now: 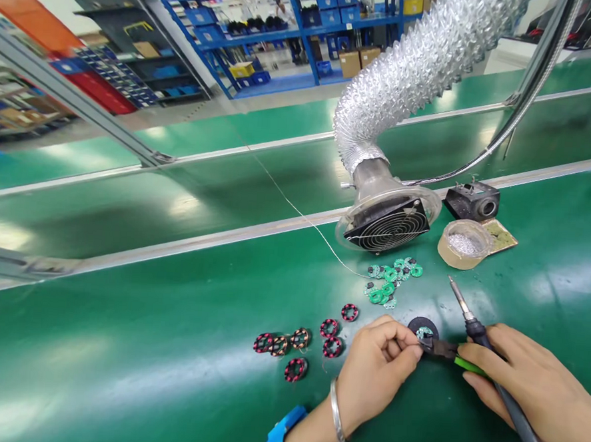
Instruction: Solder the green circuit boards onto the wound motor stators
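Landmark: black ring (423, 321), flat on the green bench (169, 320).
Circuit board: one small green-and-white board (425, 333), within the ring's outline.
Left hand: (381, 363) at the ring's near left edge; thumb and forefinger pinched together. Any part between them is too small to tell.
Right hand: (526, 378) right of the ring, closed around the green-handled pliers (442, 349); the soldering iron (479, 333) is also lodged in this hand.
Pliers: nose over the ring's near right part, close to the left fingertips; jaw opening cannot be told.
Soldering iron: tip raised beyond and right of the ring, directed away from the person.
Loose boards: cluster of green boards (389, 277) beyond and left of the ring.
Wound coils: seven patterned coils (332, 354) left of the ring, standing in loose groups.
Tub: round container (452, 256) of silvery material, beyond and right of the ring.
Extraction fan: black fan (390, 227) under a foil duct (409, 81), farther beyond the ring.
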Tool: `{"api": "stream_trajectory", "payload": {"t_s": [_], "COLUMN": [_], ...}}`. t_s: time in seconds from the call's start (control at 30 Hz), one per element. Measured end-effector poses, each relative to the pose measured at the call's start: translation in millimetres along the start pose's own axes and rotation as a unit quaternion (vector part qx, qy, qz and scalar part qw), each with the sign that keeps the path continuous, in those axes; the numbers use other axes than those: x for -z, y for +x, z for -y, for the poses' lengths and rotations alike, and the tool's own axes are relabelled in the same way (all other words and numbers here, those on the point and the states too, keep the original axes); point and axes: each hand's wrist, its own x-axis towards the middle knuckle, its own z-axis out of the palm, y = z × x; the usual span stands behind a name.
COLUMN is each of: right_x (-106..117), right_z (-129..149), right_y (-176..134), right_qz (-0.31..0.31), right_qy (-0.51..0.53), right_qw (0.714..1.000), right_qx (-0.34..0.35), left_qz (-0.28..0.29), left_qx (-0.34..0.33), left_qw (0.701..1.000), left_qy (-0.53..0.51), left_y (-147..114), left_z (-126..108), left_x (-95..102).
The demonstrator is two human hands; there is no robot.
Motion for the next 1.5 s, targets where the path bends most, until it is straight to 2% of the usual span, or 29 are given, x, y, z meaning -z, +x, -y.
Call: {"api": "stream_trajectory", "payload": {"t_s": [0.23, 0.57, 0.67, 0.77, 0.87, 0.97, 1.07, 1.17, 1.27, 1.33, 1.4, 1.5], "right_x": [0.0, -1.2, 0.8, 4.1, 4.9, 4.0, 5.6, 11.0, 18.1, 22.4, 25.4, 27.2], "right_z": [2.3, 0.6, -15.9, -42.3, -68.2, -79.7, -69.9, -46.4, -22.4, -9.5, 0.4, 10.2], "right_y": [-0.8, -6.3, -10.8, -16.8, -23.6, -26.0, -19.6, -6.6, 6.0, 12.0, 16.2, 21.9], "right_qz": [0.007, 0.036, -0.021, -0.079, -0.096, -0.101, -0.144, -0.169, -0.165, -0.141, -0.121, -0.133], "right_qy": [0.019, 0.072, 0.054, -0.042, -0.136, -0.146, -0.081, 0.003, 0.059, 0.101, 0.157, 0.214], "right_qw": [1.000, 0.996, 0.996, 0.990, 0.973, 0.971, 0.977, 0.977, 0.981, 0.983, 0.979, 0.967], "right_qx": [-0.001, -0.043, -0.068, -0.111, -0.158, -0.159, -0.137, -0.128, -0.089, -0.057, -0.044, -0.038], "left_qz": [0.000, -0.003, -0.009, -0.005, -0.004, -0.005, -0.006, -0.008, -0.014, -0.018, -0.020, -0.021], "left_qx": [0.007, 0.000, -0.012, -0.021, -0.022, -0.021, -0.021, -0.013, 0.000, 0.006, 0.008, 0.012], "left_qw": [1.000, 1.000, 0.999, 0.999, 0.999, 0.999, 0.999, 0.998, 0.997, 0.995, 0.995, 0.995], "left_qy": [-0.004, 0.008, 0.030, 0.043, 0.034, 0.027, 0.037, 0.058, 0.082, 0.094, 0.100, 0.098], "left_y": [0.4, -0.3, -0.8, -1.4, -1.9, -2.2, -1.8, -0.9, -0.3, 0.0, 0.3, 0.7], "left_z": [1.8, -0.4, 0.8, 0.8, -0.2, -1.3, -2.2, -2.7, -2.8, -2.8, -3.0, -3.5], "left_x": [0.9, 1.2, 1.3, 1.5, 1.6, 1.0, -0.1, -1.1, -1.7, -2.1, -2.7, -3.5]}}
